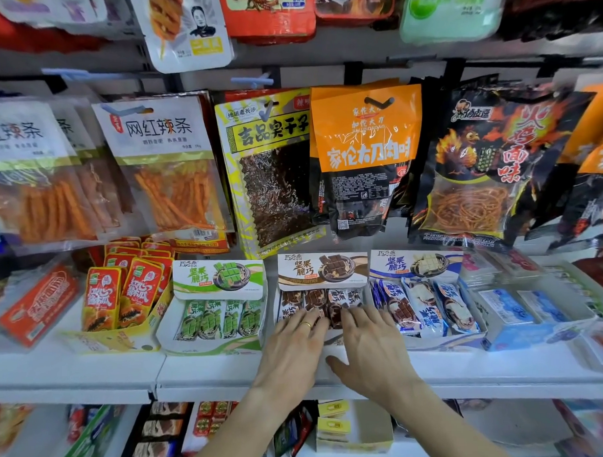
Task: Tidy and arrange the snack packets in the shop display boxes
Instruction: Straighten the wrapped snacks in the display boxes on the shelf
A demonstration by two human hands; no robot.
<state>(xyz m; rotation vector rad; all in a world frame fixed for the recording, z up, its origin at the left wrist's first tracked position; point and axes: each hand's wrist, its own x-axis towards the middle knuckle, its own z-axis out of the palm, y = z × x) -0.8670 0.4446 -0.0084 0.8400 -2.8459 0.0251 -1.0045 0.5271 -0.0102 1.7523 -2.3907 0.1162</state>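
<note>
Left hand [292, 348]: fingers straight and spread, palm down, fingertips resting on the brown packets [318, 304]; nothing grasped; a ring on one finger.
Right hand [372, 349]: fingers likewise extended, flat over the same packets, thumb lying against the box front; released, grasping nothing.
Brown packets: a row standing in the brown display box [324, 272], the middle one of three boxes on the white shelf [93, 375].
Green display box [218, 282]: just left of the brown one, holding green packets [216, 320] in an upright row.
Blue display box [416, 263]: just right of the brown one; its blue-and-white packets [422, 308] lean at uneven angles.
Red-and-yellow packets [119, 298]: upright in a yellow box at far left.
Hanging bags [366, 157]: large snack pouches on pegs above the boxes.
</note>
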